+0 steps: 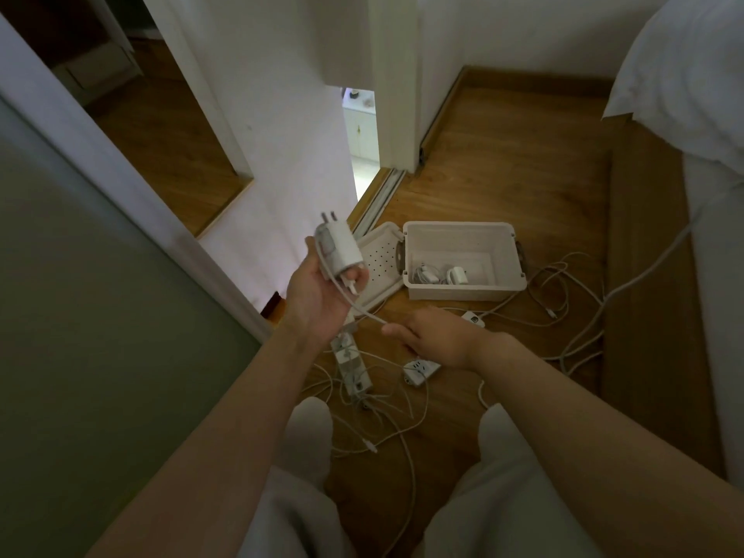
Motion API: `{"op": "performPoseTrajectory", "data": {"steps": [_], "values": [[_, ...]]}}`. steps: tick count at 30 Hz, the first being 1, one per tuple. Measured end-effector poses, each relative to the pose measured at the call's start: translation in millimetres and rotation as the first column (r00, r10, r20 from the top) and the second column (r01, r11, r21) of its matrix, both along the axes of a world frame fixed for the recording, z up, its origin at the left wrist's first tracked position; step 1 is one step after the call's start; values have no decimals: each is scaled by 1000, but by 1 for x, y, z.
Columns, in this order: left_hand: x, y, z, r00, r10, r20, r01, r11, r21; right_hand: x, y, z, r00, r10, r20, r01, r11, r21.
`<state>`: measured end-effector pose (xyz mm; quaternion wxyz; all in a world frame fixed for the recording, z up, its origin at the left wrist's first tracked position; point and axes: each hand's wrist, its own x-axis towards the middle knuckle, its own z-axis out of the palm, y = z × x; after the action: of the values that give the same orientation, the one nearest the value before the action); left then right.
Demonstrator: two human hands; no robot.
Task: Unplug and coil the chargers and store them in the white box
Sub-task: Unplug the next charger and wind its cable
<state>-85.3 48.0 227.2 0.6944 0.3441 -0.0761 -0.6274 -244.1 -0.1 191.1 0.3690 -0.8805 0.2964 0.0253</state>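
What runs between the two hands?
In the head view, a white cable runs from the charger gripped in the left hand down to the right hand, which pinches it.

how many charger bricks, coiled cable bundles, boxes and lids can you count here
charger bricks: 2, one in the left hand, one in the box
coiled cable bundle: 1
white box: 1
lid: 1
total: 5

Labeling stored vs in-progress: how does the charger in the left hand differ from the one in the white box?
The held charger rests in the left hand, prongs up; boxed charger lies inside the white box. The held charger's cable stretches to the right hand, which pinches it; boxed charger has coiled cable beside it. Both are white.
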Motion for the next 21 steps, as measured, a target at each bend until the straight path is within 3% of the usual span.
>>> {"op": "performPoseTrajectory", "data": {"steps": [2,4,8,11,14,16,19,21], "values": [[6,0,-1,995,63,-82,-65,997,-32,3,3,1,1000,27,-11,-27,999,-45],[9,2,-2,997,5,-76,-10,998,-57,3,4,2,1000,12,-5,-12,998,-57],[7,6,3,930,-259,262,260,965,34,-4,-4,2,997,-82,13,82,997,-8],[12,9,7,745,-379,548,370,919,133,-7,-13,-3,982,-172,78,174,985,-9],[19,12,8,440,-427,790,390,883,261,-8,-17,-3,967,-223,121,220,975,35],[22,13,8,316,-438,841,369,874,316,-4,-17,1,963,-239,125,244,970,-21],[25,14,6,212,-441,872,335,871,359,-1,-17,9,965,-245,100,263,917,-301],[32,15,3,146,-450,881,291,871,396,-8,-20,15,958,-274,82,284,888,-362]]}}
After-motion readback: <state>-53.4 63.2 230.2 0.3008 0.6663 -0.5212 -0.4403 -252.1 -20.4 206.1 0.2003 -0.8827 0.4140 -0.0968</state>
